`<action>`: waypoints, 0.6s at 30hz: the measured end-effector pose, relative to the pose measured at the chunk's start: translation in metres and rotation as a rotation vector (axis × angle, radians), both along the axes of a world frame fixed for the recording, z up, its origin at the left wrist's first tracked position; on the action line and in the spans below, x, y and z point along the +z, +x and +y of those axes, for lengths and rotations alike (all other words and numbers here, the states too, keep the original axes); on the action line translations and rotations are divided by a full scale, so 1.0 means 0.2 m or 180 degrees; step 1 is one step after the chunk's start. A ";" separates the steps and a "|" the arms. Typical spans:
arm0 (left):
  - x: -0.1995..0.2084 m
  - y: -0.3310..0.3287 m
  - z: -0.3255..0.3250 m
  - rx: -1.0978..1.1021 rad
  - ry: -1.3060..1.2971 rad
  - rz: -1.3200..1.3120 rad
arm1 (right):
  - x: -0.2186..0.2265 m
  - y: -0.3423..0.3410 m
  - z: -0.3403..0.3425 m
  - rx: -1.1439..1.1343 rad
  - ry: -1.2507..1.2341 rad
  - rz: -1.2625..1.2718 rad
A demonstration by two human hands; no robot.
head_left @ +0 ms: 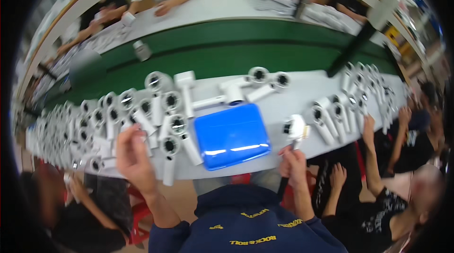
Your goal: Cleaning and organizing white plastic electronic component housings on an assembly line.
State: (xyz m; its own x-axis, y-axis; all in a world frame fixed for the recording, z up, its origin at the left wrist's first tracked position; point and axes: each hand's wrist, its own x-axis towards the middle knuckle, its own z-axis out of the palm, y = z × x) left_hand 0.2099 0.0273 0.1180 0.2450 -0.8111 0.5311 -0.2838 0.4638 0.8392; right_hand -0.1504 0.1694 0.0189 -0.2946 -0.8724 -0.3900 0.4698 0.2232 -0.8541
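Observation:
My right hand (294,162) is closed around the lower part of a white hair-dryer-shaped device (296,126), holding it upright over the table's near edge. Its rounded head shows a dark opening on the left and a yellowish part on the right. Something dark hangs below that hand; I cannot make out whether it belongs to the device. My left hand (135,156) is raised on the left, fingers loosely curled and apart, with nothing visible in them and slightly blurred. Close beyond it lie similar white devices (170,145). Between my hands rests a shiny blue plastic tray (231,137).
Rows of white devices (85,120) crowd the white table (283,101) on the left, with another group (338,111) at right. A green conveyor belt (213,44) runs beyond. A dark post (352,49) stands at far right. Co-workers sit on both sides and opposite.

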 end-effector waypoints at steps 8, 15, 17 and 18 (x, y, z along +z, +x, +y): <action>-0.27 -1.76 0.11 -0.3993 -0.0100 -0.1365 | -0.04 -0.02 0.57 -0.0637 -0.0151 -0.0394; -0.46 -1.98 0.33 -0.3303 0.0398 -0.2739 | -0.04 -0.09 0.81 -0.1341 -0.0337 -0.0340; -0.47 -1.83 0.30 -0.2786 0.0373 -0.2895 | -0.03 -0.10 0.81 -0.1394 -0.0396 -0.0318; -0.47 -1.77 0.26 -0.2703 0.0295 -0.2923 | -0.03 -0.12 0.80 -0.1392 -0.0450 -0.0338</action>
